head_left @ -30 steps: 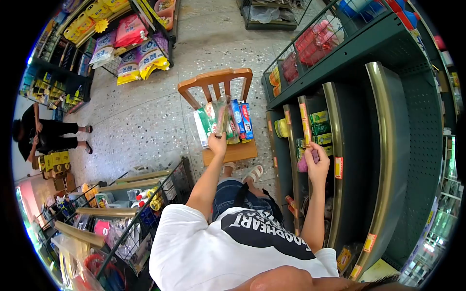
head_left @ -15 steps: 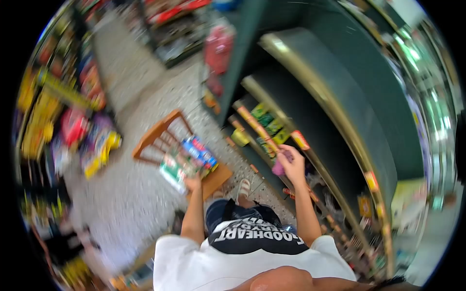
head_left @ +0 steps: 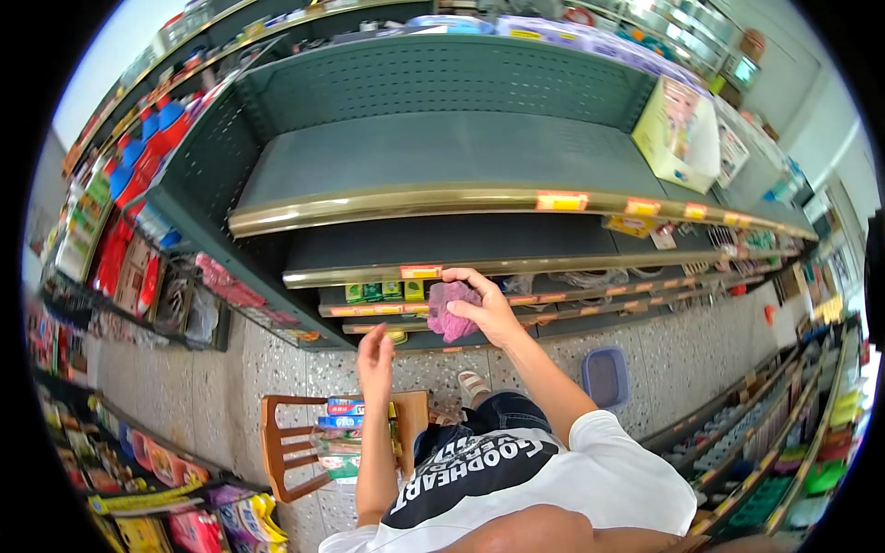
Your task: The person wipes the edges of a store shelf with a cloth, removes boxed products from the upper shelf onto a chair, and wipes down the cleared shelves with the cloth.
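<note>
My right hand (head_left: 489,311) grips a bunched pink-purple cloth (head_left: 453,311) in front of the lower shelf edges. The cloth looks soft and crumpled. My left hand (head_left: 374,355) is raised near the shelf front with its fingers loosely apart, and nothing shows in it. Below and left of that hand stands a wooden chair (head_left: 407,426). On its seat lie blue-and-red boxes (head_left: 345,413) and a green-and-white pack (head_left: 339,461). Behind the cloth, several green-and-yellow packs (head_left: 392,290) sit on a lower shelf.
A dark green shelf unit (head_left: 442,152) with gold-coloured edges fills the front. A white-and-yellow carton (head_left: 676,134) stands at its top right. A purple-blue basin (head_left: 605,376) is on the speckled floor (head_left: 659,364). Stocked shelves (head_left: 765,433) rise at lower right.
My view has swung round to face the shelf. My left hand has come away from the packs on the chair. My right hand holds the cloth in both frames.
</note>
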Demonstrator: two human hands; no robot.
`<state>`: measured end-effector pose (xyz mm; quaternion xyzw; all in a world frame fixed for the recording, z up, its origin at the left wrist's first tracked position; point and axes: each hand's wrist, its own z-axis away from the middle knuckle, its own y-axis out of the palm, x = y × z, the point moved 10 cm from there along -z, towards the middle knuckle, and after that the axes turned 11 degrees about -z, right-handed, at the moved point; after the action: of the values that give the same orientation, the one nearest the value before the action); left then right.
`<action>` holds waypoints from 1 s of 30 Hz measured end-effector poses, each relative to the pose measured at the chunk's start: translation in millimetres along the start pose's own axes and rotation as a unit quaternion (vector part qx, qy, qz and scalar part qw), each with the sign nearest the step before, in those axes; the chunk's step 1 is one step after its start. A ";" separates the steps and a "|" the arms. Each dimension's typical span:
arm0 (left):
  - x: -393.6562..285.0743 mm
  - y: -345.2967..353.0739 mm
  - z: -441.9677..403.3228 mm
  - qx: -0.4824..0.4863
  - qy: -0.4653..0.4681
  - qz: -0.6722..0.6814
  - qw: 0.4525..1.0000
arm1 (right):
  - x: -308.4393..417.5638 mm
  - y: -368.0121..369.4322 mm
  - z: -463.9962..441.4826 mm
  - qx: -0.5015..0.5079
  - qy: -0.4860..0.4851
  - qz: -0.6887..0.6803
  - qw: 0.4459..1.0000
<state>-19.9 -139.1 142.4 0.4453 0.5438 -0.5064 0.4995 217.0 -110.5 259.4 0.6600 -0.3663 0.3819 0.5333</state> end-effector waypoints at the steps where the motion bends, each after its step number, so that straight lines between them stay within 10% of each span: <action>1: -27.0 27.7 -5.0 0.057 0.016 0.008 0.998 | 4.4 -0.7 7.4 -0.005 0.026 -0.028 0.999; 8: -112.5 157.3 16.9 0.327 0.036 0.108 0.938 | 61.4 -28.5 39.5 0.014 -0.082 0.046 0.995; 12: -134.8 165.9 6.6 0.246 0.094 0.063 0.963 | 62.5 -58.1 42.0 -0.010 0.017 0.049 0.999; 23: -241.9 150.2 -37.2 0.154 0.180 -0.209 0.949 | 102.2 -26.9 -33.9 0.221 -0.120 0.248 0.936; 30: -250.9 107.8 -59.9 0.130 0.144 -0.179 0.965 | 71.1 -4.6 -69.2 0.375 0.069 0.095 0.919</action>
<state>107.5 -64.3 379.7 0.4701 0.6104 -0.5842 0.2554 244.4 -47.1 330.7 0.7461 -0.2192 0.5845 0.2317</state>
